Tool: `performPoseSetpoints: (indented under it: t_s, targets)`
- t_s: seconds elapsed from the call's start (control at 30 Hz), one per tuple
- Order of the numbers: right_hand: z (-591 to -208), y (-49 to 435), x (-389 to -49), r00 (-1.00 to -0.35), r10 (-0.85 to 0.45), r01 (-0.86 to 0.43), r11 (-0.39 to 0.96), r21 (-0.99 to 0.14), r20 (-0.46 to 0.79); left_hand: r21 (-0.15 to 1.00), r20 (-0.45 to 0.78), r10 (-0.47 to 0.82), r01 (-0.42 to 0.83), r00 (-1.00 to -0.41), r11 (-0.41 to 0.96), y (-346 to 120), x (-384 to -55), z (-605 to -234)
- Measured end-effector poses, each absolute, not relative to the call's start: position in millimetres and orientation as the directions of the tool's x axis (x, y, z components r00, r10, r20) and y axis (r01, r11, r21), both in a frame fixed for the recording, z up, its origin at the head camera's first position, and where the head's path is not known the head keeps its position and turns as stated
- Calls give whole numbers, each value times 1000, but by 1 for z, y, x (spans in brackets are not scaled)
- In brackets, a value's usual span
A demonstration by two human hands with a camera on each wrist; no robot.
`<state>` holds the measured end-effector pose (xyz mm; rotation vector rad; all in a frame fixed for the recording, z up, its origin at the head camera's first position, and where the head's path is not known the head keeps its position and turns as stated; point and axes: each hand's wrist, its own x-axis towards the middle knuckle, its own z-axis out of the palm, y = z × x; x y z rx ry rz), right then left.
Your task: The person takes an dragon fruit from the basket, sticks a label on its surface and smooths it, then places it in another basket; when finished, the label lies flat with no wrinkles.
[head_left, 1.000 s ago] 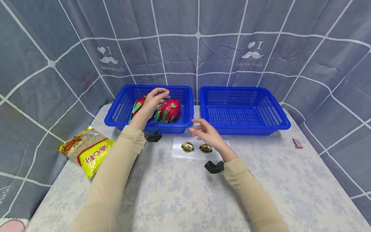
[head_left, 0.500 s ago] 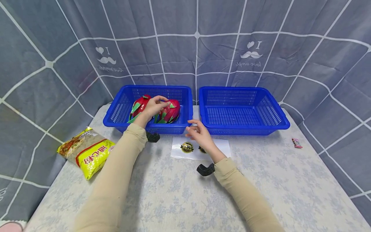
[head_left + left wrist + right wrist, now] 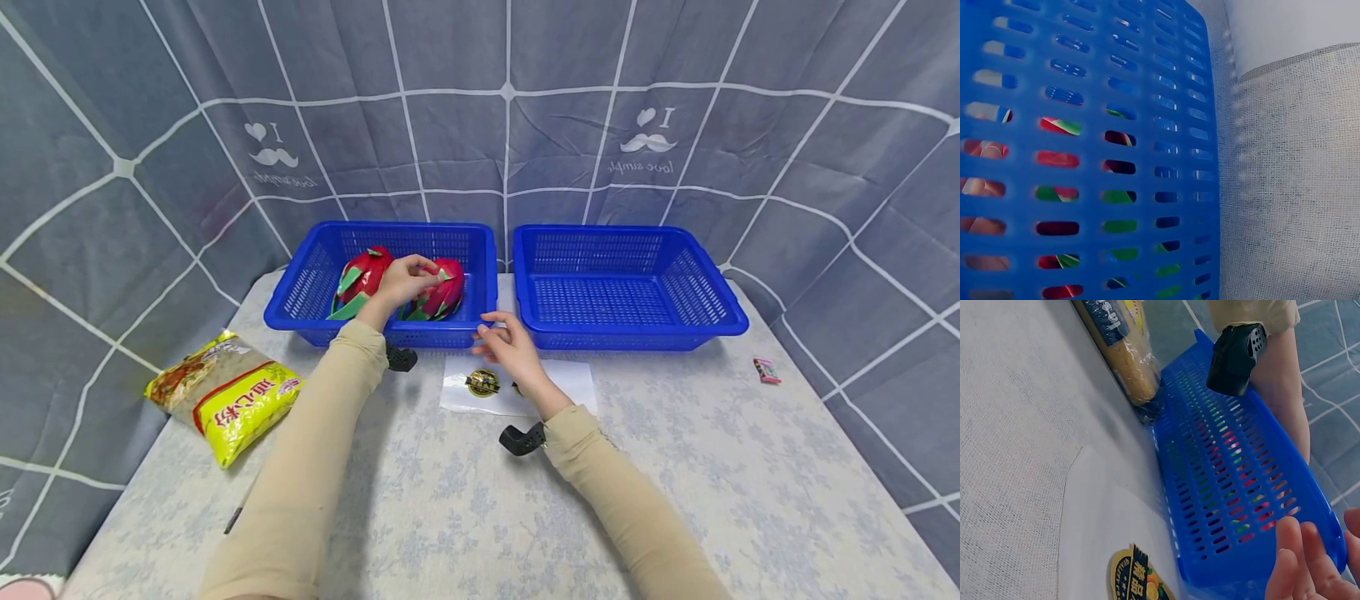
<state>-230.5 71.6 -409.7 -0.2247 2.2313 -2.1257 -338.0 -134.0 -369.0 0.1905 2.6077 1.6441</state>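
Note:
In the head view, two red dragon fruits with green scales lie in the left blue basket [image 3: 442, 337]. My left hand [image 3: 401, 287] reaches over the front rim, its bent fingers right at the top of the right dragon fruit [image 3: 450, 292] and partly covering it. The left dragon fruit [image 3: 363, 271] lies beside that hand. Through the slots in the left wrist view, bits of fingers and red-green fruit show. My right hand [image 3: 516, 350], fingers loosely bent and holding nothing, is by the basket's front right corner, above a white sheet [image 3: 562, 383] with round gold-and-black stickers [image 3: 482, 382].
A second blue basket [image 3: 630, 340] stands to the right, with nothing in it. A yellow food bag [image 3: 240, 404] lies at the left, and a small pink packet [image 3: 767, 371] at the far right. A grey checked curtain [image 3: 555, 150] hangs behind the baskets.
My left hand has come down onto the right dragon fruit, uncovering more of the left one. My right hand has shifted slightly left toward the left basket's corner.

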Motion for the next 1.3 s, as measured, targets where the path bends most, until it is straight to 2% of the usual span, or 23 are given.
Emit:
performPoseSetpoints:
  t_s: [0.4, 0.63, 1.0, 1.3]
  targets:
    - [-410, 70, -232, -992, -123, -39, 37, -999, 34, 852, 79, 54, 95, -995, 515, -131, -340, -371]
    - [-404, 70, -229, -987, -155, -44, 45, -998, 36, 826, 93, 58, 110, -994, 554, -129, -341, -371]
    - [-410, 70, -231, -990, -136, -42, 38, -998, 37, 757, 122, 61, 133, -991, 640, -128, -341, -370]
    - [-410, 71, -231, -986, -169, -16, 21, -1000, 12, 771, 108, 62, 123, -992, 624, -127, -342, -371]
